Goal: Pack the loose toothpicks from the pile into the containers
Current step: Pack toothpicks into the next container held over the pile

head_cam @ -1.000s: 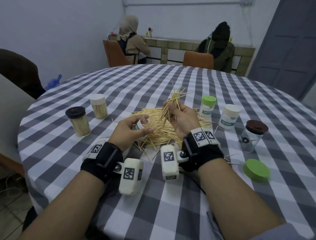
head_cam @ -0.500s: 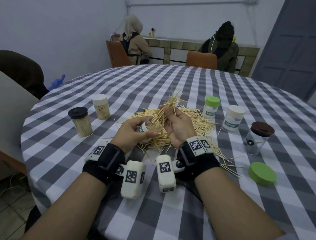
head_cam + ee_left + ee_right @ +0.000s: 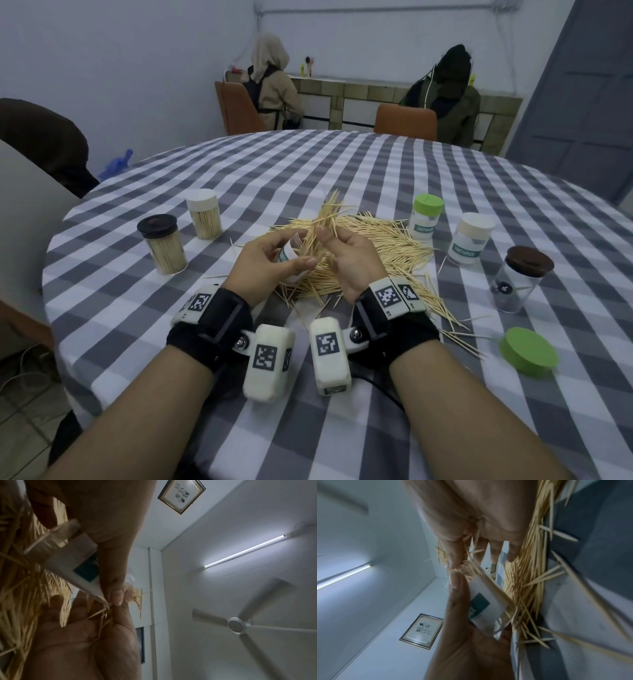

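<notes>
My left hand (image 3: 274, 262) grips an open clear container (image 3: 287, 253) with a teal label, tilted toward the right; it also shows as the container (image 3: 72, 558) and the container (image 3: 485, 601). My right hand (image 3: 346, 253) pinches a bundle of toothpicks (image 3: 320, 228) whose lower ends sit at the container's mouth and whose upper ends fan out above. Both hands hover over the loose toothpick pile (image 3: 383, 243) on the checked tablecloth (image 3: 308, 171). The bundle (image 3: 471, 569) lies along the container's side in the right wrist view.
Two filled containers stand at left: one brown-lidded (image 3: 163, 248), one white-lidded (image 3: 203, 214). At right stand a green-lidded container (image 3: 424, 217), a white-lidded one (image 3: 472, 238) and a brown-lidded clear one (image 3: 519, 277). A loose green lid (image 3: 527, 351) lies near the front right. Two people sit behind.
My right hand has brought the toothpick bundle left and down, to the mouth of the container. The left hand has tilted the container up toward it.
</notes>
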